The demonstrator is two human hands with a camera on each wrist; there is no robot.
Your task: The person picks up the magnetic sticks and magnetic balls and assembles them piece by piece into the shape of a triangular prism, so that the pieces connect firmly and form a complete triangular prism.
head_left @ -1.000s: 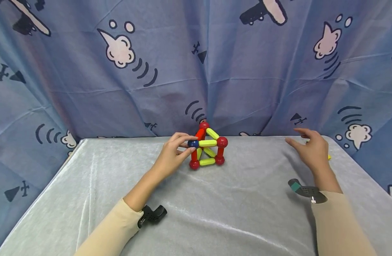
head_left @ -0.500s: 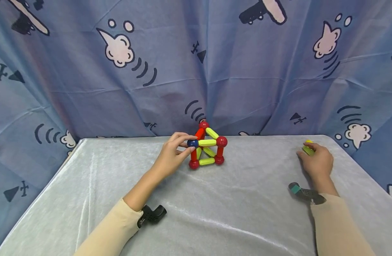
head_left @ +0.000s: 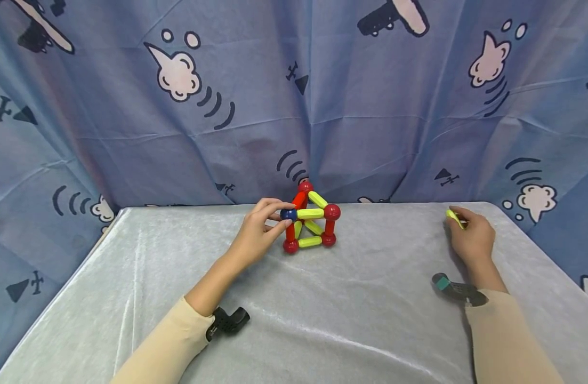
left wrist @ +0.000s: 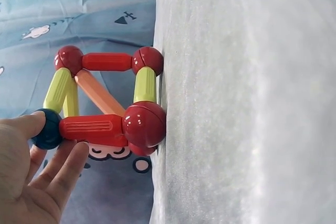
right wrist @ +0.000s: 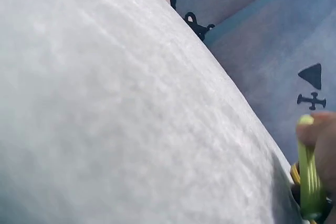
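A frame of red and yellow-green rods joined by red balls [head_left: 332, 212] stands at the middle of the table's back. My left hand [head_left: 255, 234] pinches the dark blue ball [left wrist: 48, 128] at its upper left corner between thumb and fingers. In the left wrist view, a red rod [left wrist: 94, 127] runs from that ball down to a red ball at the table. At the far right, my right hand [head_left: 473, 237] pinches a yellow-green rod [right wrist: 310, 177]. The right fingers are partly out of the right wrist view.
A grey-white cloth covers the table [head_left: 370, 298]. A blue patterned curtain [head_left: 255, 106] hangs right behind its back edge. Next to the held rod, part of a yellow piece [right wrist: 295, 174] shows, mostly hidden by the right hand.
My right hand has come down among the pieces at the far right, closed on a yellow-green rod and shifted it slightly left. The left hand stays on the blue ball.
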